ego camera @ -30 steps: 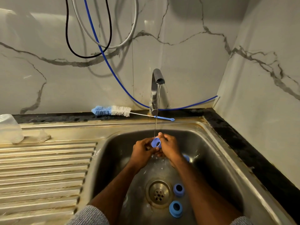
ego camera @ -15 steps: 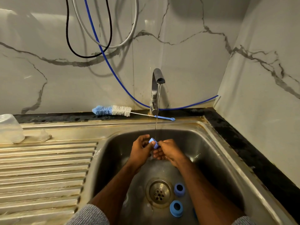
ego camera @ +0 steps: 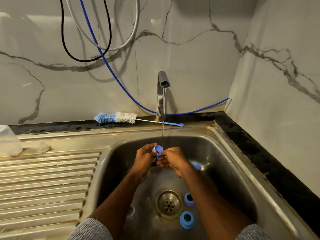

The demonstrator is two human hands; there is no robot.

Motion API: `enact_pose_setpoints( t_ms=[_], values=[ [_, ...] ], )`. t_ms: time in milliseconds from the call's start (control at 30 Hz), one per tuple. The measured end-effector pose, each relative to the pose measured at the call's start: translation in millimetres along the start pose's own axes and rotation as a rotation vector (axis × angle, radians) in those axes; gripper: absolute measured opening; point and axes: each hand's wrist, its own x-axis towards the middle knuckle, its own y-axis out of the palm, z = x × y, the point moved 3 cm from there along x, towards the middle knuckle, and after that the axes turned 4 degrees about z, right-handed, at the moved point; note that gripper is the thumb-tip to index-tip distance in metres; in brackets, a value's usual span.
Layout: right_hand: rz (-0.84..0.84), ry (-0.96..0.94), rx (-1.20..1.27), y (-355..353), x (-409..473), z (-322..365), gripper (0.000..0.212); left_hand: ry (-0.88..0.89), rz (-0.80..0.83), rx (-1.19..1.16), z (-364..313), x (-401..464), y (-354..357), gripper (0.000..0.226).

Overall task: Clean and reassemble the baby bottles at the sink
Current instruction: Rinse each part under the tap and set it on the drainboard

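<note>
Both my hands are over the steel sink [ego camera: 225,153], under the thin stream from the tap [ego camera: 162,80]. My left hand [ego camera: 144,159] and my right hand [ego camera: 173,159] together pinch a small blue bottle part [ego camera: 158,149], which the water hits. Two blue bottle rings [ego camera: 189,199] [ego camera: 187,219] lie on the sink floor beside the drain [ego camera: 168,202]. Another blue piece [ego camera: 196,166] shows behind my right wrist. A clear part [ego camera: 131,209] lies left of the drain, partly hidden by my left forearm.
A blue and white bottle brush [ego camera: 119,117] lies on the ledge behind the sink, by the tap's base. A clear bottle [ego camera: 8,141] and a clear teat [ego camera: 43,146] stand on the ribbed drainboard [ego camera: 48,179] at the left. Hoses hang on the marble wall.
My hands have turned the blue part under the stream, from its opening facing me to a tilted side view. They have drifted slightly lower and left.
</note>
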Motion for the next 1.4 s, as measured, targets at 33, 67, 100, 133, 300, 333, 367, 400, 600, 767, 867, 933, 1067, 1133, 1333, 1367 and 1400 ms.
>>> enact_pose_setpoints(
  t_ms=[33, 67, 100, 133, 300, 333, 367, 400, 600, 767, 867, 933, 1067, 1133, 1333, 1367, 1400],
  values=[
    [-0.035, -0.003, -0.02, -3.1, 1.2, 0.9, 0.018, 0.008, 0.023, 0.048, 0.9, -0.4, 1.5, 0.028],
    [-0.079, -0.008, -0.047, -7.2, 2.7, 1.3, 0.017, 0.021, 0.045, 0.111, 1.7, -0.9, 3.4, 0.029],
    [-0.123, -0.017, -0.071, -11.4, 4.0, 1.8, 0.016, 0.031, 0.06, 0.176, 2.6, -1.9, 4.6, 0.03],
    [-0.163, -0.034, -0.089, -15.5, 5.1, 2.2, 0.015, 0.039, 0.066, 0.23, 3.6, -2.7, 5.3, 0.032],
    [-0.305, -0.178, -0.244, -23.2, 7.4, 10.8, 0.03, -0.021, 0.09, 0.339, 9.2, -2.9, 5.0, 0.035],
    [-0.322, -0.208, -0.285, -23.1, 6.2, 13.2, 0.033, -0.043, 0.107, 0.347, 10.6, -3.1, 5.8, 0.033],
    [-0.336, -0.234, -0.332, -23.2, 4.3, 15.5, 0.033, -0.06, 0.13, 0.361, 11.6, -3.5, 6.6, 0.032],
    [-0.346, -0.253, -0.377, -23.5, 2.1, 17.5, 0.032, -0.072, 0.154, 0.377, 12.2, -4.3, 7.9, 0.03],
    [-0.232, -0.148, -0.347, -21.1, -3.5, 20.4, 0.019, -0.095, 0.162, 0.425, 10.2, -8.2, 7.1, 0.023],
    [-0.082, -0.095, -0.255, -17.6, -1.7, 16.4, 0.018, -0.059, 0.094, 0.563, 3.6, -10.0, -1.9, 0.034],
    [-0.105, -0.144, -0.413, -17.2, -1.3, 13.6, 0.043, 0.033, 0.054, 0.761, -4.0, -14.7, -5.6, 0.032],
    [-0.086, -0.158, -0.479, -16.0, -3.6, 11.7, 0.057, 0.077, -0.007, 0.817, -13.7, -19.5, -10.6, 0.029],
    [-0.141, -0.305, -0.641, -6.4, -10.5, 20.7, 0.037, 0.126, -0.149, 0.788, -40.4, -33.0, -33.1, 0.02],
    [-0.101, -0.366, -0.689, 5.7, -17.3, 23.9, 0.031, 0.173, -0.18, 0.805, -55.5, -45.9, -48.0, 0.018],
    [0.015, -0.498, -0.86, 44.0, -33.5, 26.8, 0.043, 0.199, -0.222, 0.825, -90.2, -89.6, -117.7, 0.008],
    [0.016, -0.515, -0.877, 49.3, -35.8, 27.8, 0.043, 0.183, -0.243, 0.827, -92.6, -95.8, -130.9, 0.009],
    [0.016, -0.544, -0.891, 58.9, -39.0, 29.3, 0.043, 0.177, -0.268, 0.838, -95.5, -103.5, -146.9, 0.011]
  ],
)
